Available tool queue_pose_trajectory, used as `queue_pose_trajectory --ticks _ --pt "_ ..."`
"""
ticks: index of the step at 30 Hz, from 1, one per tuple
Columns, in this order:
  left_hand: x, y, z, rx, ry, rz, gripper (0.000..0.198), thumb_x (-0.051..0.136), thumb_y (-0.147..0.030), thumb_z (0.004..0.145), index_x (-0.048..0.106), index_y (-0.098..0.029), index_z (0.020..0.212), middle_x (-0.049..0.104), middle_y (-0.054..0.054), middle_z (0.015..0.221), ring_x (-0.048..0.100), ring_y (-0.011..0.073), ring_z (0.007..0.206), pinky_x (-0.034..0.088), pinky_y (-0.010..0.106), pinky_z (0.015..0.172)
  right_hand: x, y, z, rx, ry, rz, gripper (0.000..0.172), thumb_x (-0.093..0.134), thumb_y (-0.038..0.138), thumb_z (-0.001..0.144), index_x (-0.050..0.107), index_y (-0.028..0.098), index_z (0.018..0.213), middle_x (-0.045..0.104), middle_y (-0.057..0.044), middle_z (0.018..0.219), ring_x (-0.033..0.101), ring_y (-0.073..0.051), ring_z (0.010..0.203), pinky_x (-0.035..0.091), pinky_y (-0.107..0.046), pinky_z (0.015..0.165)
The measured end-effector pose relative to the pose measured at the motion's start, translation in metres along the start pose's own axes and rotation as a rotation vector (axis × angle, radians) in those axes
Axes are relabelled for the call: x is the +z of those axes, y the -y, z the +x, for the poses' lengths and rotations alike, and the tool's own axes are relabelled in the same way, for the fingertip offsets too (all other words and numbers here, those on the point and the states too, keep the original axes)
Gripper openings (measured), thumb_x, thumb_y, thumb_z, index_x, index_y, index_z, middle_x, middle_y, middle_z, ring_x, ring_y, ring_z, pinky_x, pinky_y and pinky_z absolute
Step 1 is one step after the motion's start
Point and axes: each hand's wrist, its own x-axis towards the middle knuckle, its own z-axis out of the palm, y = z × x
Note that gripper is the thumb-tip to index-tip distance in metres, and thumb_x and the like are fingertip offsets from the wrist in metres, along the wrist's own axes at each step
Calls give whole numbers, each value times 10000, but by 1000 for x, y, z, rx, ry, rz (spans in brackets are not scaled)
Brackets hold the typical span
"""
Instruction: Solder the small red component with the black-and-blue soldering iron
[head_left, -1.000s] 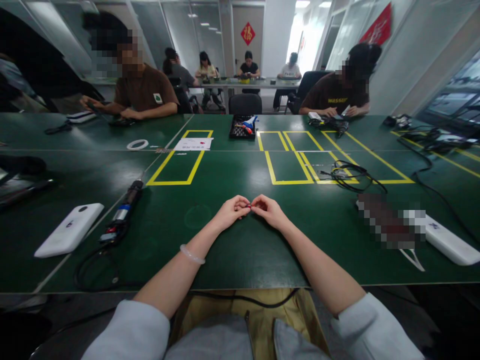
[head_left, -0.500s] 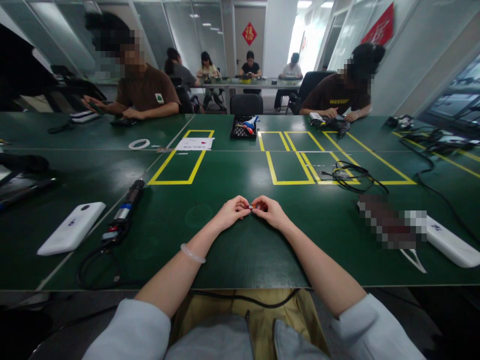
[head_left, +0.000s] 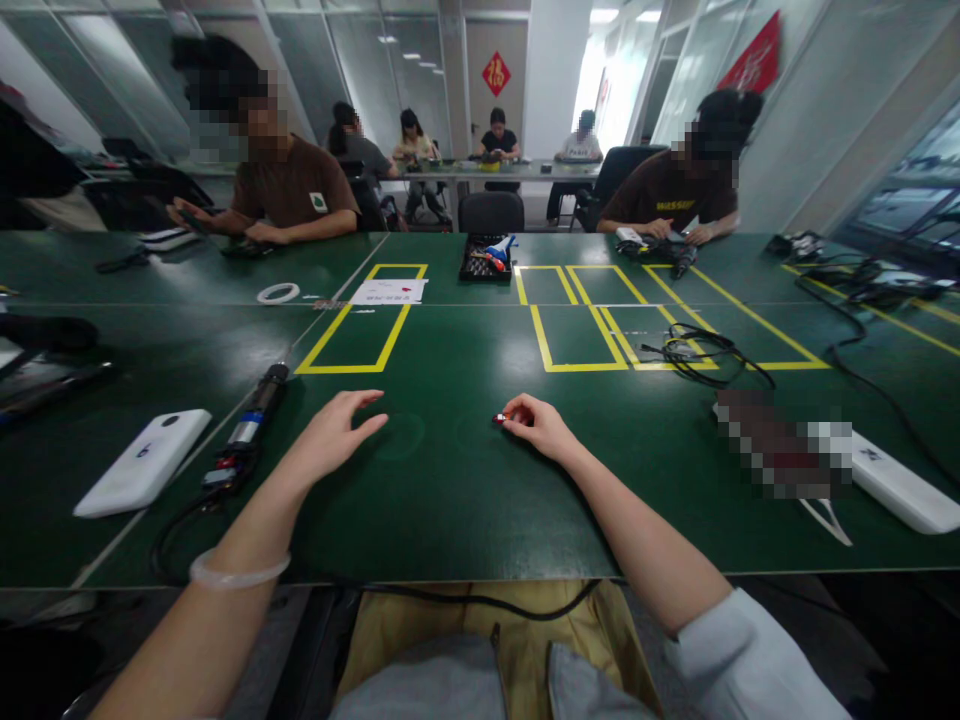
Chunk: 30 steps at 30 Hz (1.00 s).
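The left hand has let go of the small red and silver part that both hands pinched together half a second ago, and it has swung out toward the left of the frame. It is now open and empty, palm down with the fingers loosely spread, low over the dark green table; whether it touches the surface cannot be told. It lies near the black and silver cylindrical corded tool, not touching it. A pale bangle sits on that wrist. The right hand has stayed at the centre of the frame, its fingertips closed on the part, which sits low at the tabletop. The two-handed fiddling seems to be over, since one hand alone now holds the part. A flat white plastic device lies further left, beyond the tool.
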Motion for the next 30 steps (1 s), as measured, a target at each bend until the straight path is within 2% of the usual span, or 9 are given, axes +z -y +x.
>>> queue_pose_trajectory --ticks 3,6,10,13,15,19,26,30 --pt "-23 45 -24 -139 -172 361 637 416 -545 843 484 -117 1310 495 166 1335 443 310 1249 349 444 1049 0 -2 0 5 2 6 200 645 285 752 591 165 902 534 32 671 470 -104 588 393 -231 577" --pt "-40 83 -49 -342 -214 559 720 372 -581 847 416 -83 1365 433 210 1388 439 366 1229 389 466 985 1 -3 0 1 2 3 199 641 285 759 596 162 908 535 30 675 468 -103 587 388 -231 578" --pt "-52 126 -69 -497 -74 588 781 392 -619 819 395 -67 1371 446 234 1390 458 364 1230 421 428 939 0 -5 -1 0 3 1 211 641 301 767 599 163 920 540 28 684 464 -102 590 388 -230 580" --pt "-53 149 -74 -484 59 529 745 455 -540 814 414 -24 1349 484 240 1360 502 312 1205 410 364 969 0 -6 -1 -4 6 4 215 642 305 769 600 163 924 538 28 686 466 -102 591 388 -231 583" --pt "-53 155 -74 -441 70 525 705 502 -476 796 442 -9 1321 511 241 1332 523 299 1183 411 347 968 1 -6 -1 -8 10 7 214 641 303 770 599 161 924 538 28 686 470 -103 592 388 -233 584" --pt "-50 138 -68 -392 73 551 703 541 -500 762 485 -32 1282 568 222 1235 526 317 1153 427 368 939 1 -5 -1 -6 11 -6 205 637 296 772 597 159 918 538 28 678 469 -104 591 390 -234 586" --pt "-29 76 -47 -567 93 502 723 452 -605 772 451 -112 1301 489 208 1255 544 351 1121 459 423 870 2 -4 0 -3 20 -16 199 636 289 771 597 155 913 533 30 675 463 -101 587 385 -228 579" --pt "-12 41 -31 -521 92 433 741 440 -645 761 440 -139 1302 453 189 1267 565 357 1093 470 441 856 2 -6 1 -10 22 -19 195 637 291 773 600 158 911 538 29 678 474 -104 597 392 -229 587"
